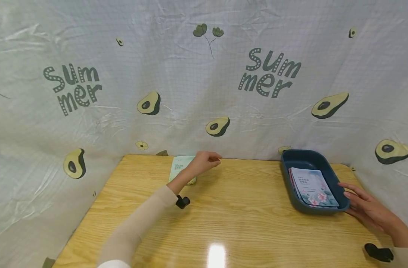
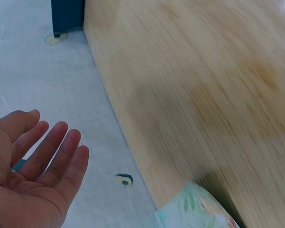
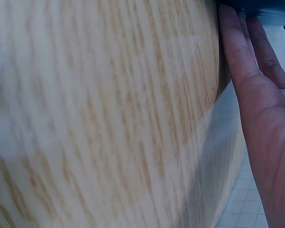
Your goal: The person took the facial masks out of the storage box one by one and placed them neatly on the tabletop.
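My left hand is held over the table's back edge with loosely bent fingers and nothing in them. In the left wrist view its palm shows bare. Beside and partly behind that hand lies a light-green flat printed packet, its right part covered by the wrist. At the right stands a dark-blue plastic basket. Several flat packets lie stacked in it, the top one pale with pink flowers. My right hand touches the basket's right outer wall with extended fingers.
A wooden table carries the basket and packet. Behind it and at both sides hangs a pale sheet printed with avocados and lettering, close to the table's back edge. Light glares on the tabletop's front.
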A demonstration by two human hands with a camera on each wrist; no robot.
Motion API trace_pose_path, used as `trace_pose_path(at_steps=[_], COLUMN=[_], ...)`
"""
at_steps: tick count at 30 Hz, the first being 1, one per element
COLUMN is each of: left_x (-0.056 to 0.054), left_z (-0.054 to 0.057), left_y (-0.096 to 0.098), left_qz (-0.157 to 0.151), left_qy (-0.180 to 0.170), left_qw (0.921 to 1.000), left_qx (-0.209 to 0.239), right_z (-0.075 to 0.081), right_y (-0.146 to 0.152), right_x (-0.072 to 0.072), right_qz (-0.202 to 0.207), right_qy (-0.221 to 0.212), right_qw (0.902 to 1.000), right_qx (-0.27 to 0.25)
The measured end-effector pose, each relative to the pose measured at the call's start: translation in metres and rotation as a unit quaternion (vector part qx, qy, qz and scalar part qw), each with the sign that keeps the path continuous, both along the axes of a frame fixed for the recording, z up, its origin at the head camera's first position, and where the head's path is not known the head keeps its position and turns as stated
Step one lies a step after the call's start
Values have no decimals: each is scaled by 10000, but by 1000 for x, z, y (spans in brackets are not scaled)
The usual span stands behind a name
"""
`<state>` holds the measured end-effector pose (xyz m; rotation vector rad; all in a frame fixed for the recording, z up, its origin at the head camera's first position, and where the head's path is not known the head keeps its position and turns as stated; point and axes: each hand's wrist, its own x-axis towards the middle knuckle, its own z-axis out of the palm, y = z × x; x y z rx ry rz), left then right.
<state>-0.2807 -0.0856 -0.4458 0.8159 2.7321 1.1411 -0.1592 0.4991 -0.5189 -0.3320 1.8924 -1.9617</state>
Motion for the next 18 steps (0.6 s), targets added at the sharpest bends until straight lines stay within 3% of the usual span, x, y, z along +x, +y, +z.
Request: trace_pose_path(at_steps=[11, 18], left_x=[-2, -3], left_z=[4, 8], left_y=[50, 86], left_qz=[-187, -303], left_qy=[-47, -81], left_qw=[9995, 9979], left_qx=[260, 570], right_z=[1, 0], right_y=[0, -2], right_x=[0, -1], right_qz=[-300, -389], right_qy=[-22, -190], right_qw=[9980, 9977], right_qx=[563, 514])
